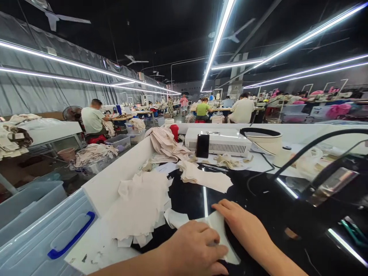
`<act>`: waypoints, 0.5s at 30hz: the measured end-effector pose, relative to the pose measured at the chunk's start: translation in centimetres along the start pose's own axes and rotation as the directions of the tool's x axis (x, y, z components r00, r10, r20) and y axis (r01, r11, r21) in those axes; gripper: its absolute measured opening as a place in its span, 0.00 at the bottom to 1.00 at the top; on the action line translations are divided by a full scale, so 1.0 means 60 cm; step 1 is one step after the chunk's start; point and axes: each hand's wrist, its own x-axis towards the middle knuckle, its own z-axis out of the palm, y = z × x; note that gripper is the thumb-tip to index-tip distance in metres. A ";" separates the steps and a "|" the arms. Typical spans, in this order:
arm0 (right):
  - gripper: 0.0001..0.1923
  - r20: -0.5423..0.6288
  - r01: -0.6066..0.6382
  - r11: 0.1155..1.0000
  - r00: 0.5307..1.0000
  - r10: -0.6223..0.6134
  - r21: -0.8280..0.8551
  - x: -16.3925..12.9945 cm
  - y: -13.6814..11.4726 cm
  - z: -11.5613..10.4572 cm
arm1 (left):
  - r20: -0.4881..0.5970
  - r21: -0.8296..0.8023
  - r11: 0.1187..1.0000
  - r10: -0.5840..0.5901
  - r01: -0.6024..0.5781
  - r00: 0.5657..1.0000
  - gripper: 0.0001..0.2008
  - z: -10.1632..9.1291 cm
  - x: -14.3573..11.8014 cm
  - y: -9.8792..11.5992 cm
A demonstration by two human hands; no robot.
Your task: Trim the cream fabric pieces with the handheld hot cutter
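Observation:
A small off-white fabric piece (pixel 229 251) lies on the black tabletop (pixel 186 194) in front of me. My left hand (pixel 195 243) rests over it from the left, fingers curled down onto the cloth and partly hiding it. Along its upper right edge, my right hand (pixel 243 222) grips the cloth with thumb and fingers close together. Another pale fabric piece (pixel 175 218) pokes out beyond my left knuckles. To the left spreads a loose heap of cream fabric pieces (pixel 140 203). A layered stack of cut fabric (pixel 205 176) lies farther up.
A white slotted machine box (pixel 218 140) stands at the back with a phone (pixel 202 145) leaning on it. A black curved tube (pixel 313 147) arches on the right. Blue-handled clear bins (pixel 57 230) sit left. Several people work at tables beyond.

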 end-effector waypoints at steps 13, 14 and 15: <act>0.39 -0.009 0.003 0.999 1.000 -0.004 -0.034 -0.020 -0.024 -0.030 | -0.086 -0.162 0.987 -0.041 0.027 0.995 0.13 -0.040 -0.011 0.005; 0.37 -0.003 0.024 0.999 1.000 -0.024 -0.021 -0.023 -0.031 -0.028 | -0.085 -0.155 0.988 -0.030 0.017 0.996 0.13 -0.040 -0.011 0.005; 0.35 0.001 0.043 0.999 0.999 -0.043 -0.013 -0.026 -0.035 -0.025 | -0.085 -0.148 0.989 -0.021 0.008 0.996 0.13 -0.039 -0.011 0.004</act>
